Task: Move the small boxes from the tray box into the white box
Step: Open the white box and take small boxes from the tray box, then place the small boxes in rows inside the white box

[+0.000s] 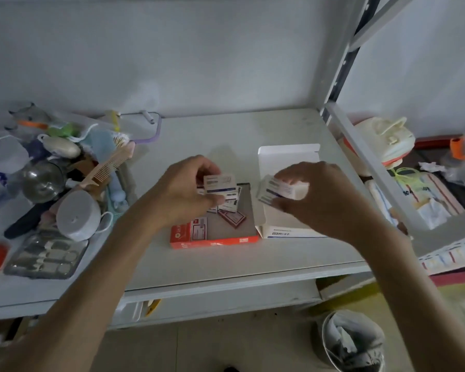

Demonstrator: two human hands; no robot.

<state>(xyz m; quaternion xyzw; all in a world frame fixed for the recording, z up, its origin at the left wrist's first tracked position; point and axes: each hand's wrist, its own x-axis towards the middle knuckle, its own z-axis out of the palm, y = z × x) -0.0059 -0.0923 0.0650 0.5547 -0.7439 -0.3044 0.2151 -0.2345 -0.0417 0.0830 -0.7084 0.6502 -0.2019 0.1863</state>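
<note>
An orange-red tray box (220,241) lies on the white desk and holds several small boxes, among them a dark red one (232,218) and a red-and-white one (196,229). My left hand (183,191) hovers over the tray, gripping a small white box with blue print (220,183). To the right stands the open white box (285,232), its lid (287,157) tipped back. Above it, my right hand (314,194) holds a stack of small white boxes (282,190).
A cluttered heap of toiletries fills the desk's left side: a comb (108,165), a grey round case (77,214), a manicure set (47,256). A metal shelf post (360,157) and shelf with bags stand to the right. A bin (352,342) sits on the floor.
</note>
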